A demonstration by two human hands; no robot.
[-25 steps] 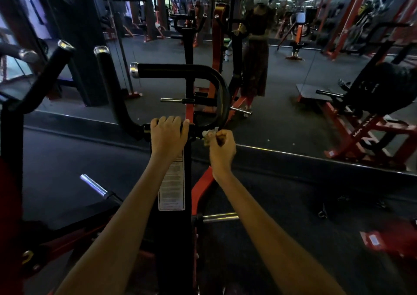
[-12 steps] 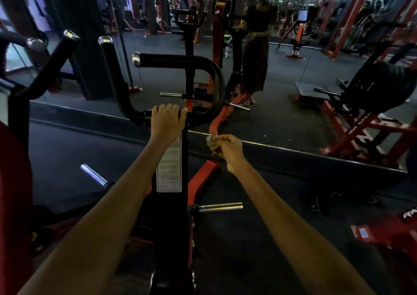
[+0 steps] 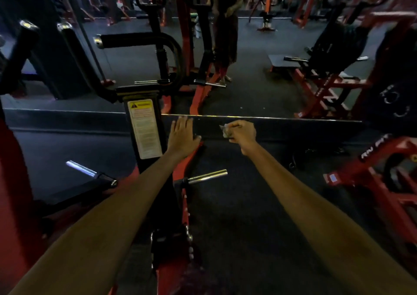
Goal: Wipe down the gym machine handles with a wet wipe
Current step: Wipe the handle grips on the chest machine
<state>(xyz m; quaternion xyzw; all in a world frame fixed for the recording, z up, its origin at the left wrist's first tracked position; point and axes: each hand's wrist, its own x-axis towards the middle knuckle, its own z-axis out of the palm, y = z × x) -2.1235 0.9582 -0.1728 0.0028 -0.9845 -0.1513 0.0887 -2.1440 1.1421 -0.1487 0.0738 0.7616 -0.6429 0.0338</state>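
Nearest of all, below the black post [image 3: 144, 132] with the yellow warning label [image 3: 144, 128], a shiny metal peg [image 3: 207, 175] sticks out to the right. Just right of the post, the left hand [image 3: 182, 135] is held flat with straight fingers, and nothing is gripped by it. Further right of the post, the right hand [image 3: 242, 133] is curled tight round the wet wipe [image 3: 225, 131], which is bunched into a small ball. No handle is touched by either hand. Above and behind the post, the curved black handle [image 3: 140, 40] can be seen, and a second handle [image 3: 72, 50] rises to the post's left.

For a good wipe, the wipe should be opened out a little, wrapped round a handle and slid along its whole length, silver end caps too. No boxes, bins or tubs can be seen, so nothing can be said of what is kept in them
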